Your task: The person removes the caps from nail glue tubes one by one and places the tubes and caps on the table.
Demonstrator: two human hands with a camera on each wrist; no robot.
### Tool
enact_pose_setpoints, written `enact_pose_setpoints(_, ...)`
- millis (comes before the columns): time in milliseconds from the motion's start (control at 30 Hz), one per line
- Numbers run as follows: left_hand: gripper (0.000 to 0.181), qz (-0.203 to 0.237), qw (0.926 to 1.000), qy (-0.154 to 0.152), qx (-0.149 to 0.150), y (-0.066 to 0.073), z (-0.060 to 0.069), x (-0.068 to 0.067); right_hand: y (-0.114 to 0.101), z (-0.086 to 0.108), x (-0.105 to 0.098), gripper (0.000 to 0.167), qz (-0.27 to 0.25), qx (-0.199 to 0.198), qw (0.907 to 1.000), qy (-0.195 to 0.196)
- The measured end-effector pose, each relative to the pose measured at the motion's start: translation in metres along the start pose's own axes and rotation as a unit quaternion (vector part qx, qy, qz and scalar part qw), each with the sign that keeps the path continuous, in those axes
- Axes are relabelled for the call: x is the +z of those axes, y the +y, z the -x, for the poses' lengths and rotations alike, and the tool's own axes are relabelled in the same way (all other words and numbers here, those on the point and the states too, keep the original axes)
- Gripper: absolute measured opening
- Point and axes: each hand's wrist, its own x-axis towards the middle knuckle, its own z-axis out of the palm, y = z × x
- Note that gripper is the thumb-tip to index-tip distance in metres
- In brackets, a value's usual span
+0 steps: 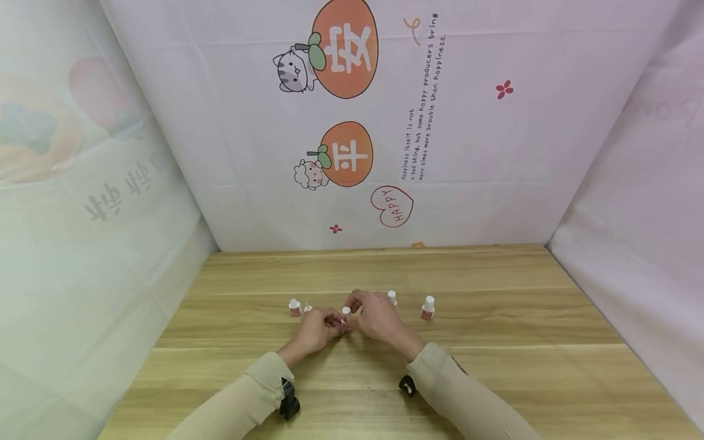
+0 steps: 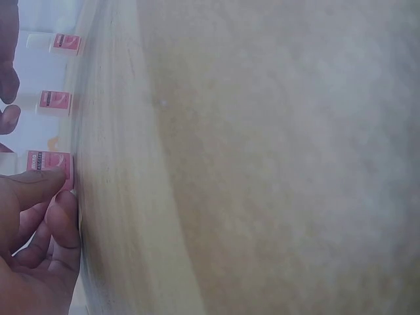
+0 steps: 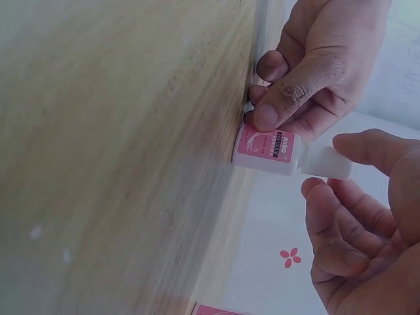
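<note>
A small glue bottle (image 3: pixel 266 151) with a pink label and a white cap (image 3: pixel 326 163) stands upright on the table. My left hand (image 1: pixel 318 330) grips its body low down, thumb (image 3: pixel 268 117) against the label, as the right wrist view shows. From the other side my right hand (image 1: pixel 376 315) holds the cap between thumb and fingers. The cap sits on the bottle's neck. In the head view, the fingers of both hands partly hide this bottle. Just left of the left hand stands another small bottle (image 1: pixel 308 308) with a thin tip on top, its lower part hidden.
A similar bottle (image 1: pixel 294 307) stands at the far left of the row. Behind the right hand is one more bottle (image 1: pixel 392 296), partly hidden, and another (image 1: pixel 428 308) stands farther right. Printed white cloth (image 1: pixel 451 214) rises behind the wooden table (image 1: pixel 352 397) and at both sides.
</note>
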Motion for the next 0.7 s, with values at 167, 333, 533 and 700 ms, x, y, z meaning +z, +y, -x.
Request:
enact_pose_setpoints(167,0.009,0.003,1.0000,-0.002,-0.002,0.0005,0.0002,-0.0002,0.0001,0.0005,0.0001,0.012,0.010,-0.008,0.9999,0.000)
enact_pose_setpoints(333,0.009,0.013,0.9999,0.001,0.000,-0.0009,-0.0007,0.0009,0.0005,0.0000,0.0004,0.012,0.011,-0.012,0.9999,0.002)
enact_pose_setpoints(533,0.008,0.013,0.9999,0.006,0.006,-0.0014,-0.0001,0.0011,0.0009,-0.0002,0.0008,0.012,0.016,-0.013,0.9998,0.003)
enact_pose_setpoints(700,0.009,-0.002,0.9996,0.010,0.026,-0.0036,0.0005,0.0013,0.0002,0.0001,0.0003,0.012,0.023,-0.015,0.9996,0.006)
